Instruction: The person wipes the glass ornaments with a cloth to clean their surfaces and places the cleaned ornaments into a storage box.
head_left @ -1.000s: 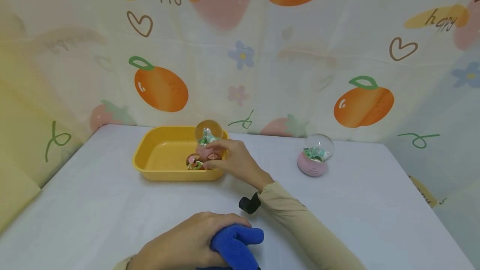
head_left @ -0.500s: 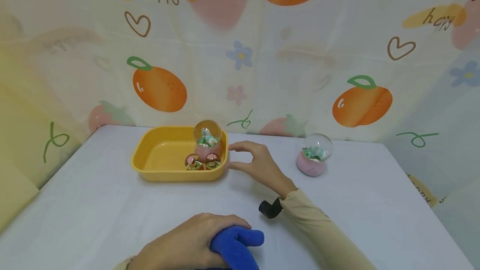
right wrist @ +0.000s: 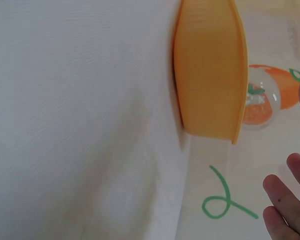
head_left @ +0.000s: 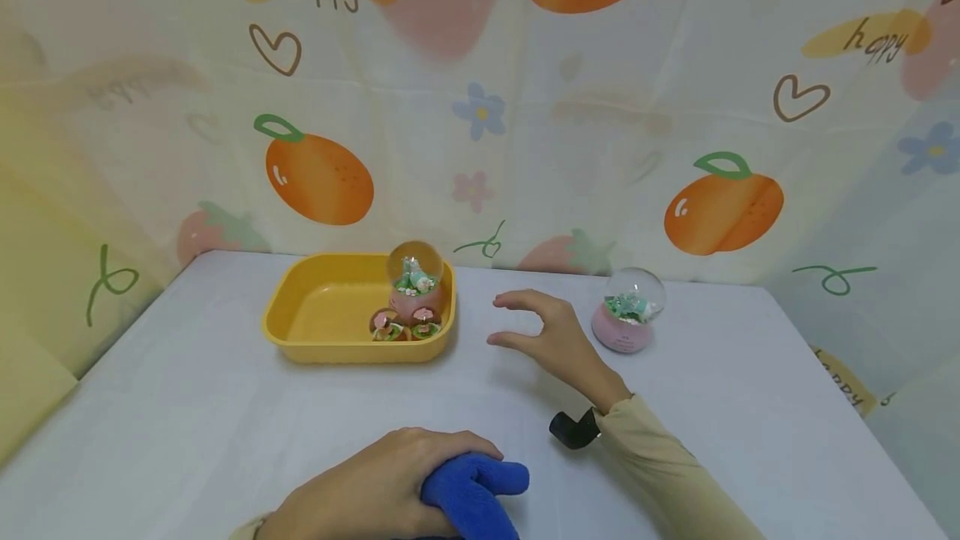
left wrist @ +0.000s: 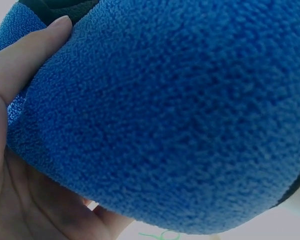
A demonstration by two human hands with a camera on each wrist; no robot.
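Observation:
My left hand [head_left: 382, 486] grips a blue plush thing [head_left: 472, 490] with a stubby arm-like part, low in the head view. Its fuzzy body [left wrist: 180, 115] fills most of the left wrist view, with dark trim at the edges. Over the table, my right hand [head_left: 570, 348] holds nothing, thumb and fingers spread apart. To its left is a yellow tray [head_left: 337, 352], in whose right end a pink-based snow globe [head_left: 415, 277] stands upright. Two small brown ornaments with pink flowers sit before that globe. Just right of the hand stands another snow globe [head_left: 622, 332] on a pink base.
A white cloth covers the table [head_left: 225, 407]. Behind it hangs a printed curtain [head_left: 570, 140] with oranges, hearts and flowers, close to the table's back edge. A black wrist-worn piece [head_left: 575, 430] sticks out below the right sleeve [head_left: 667, 465].
My right hand has let go at the snow globe in the tray and moved right, away from the tray. The left hand and the blue plush thing have stayed in place.

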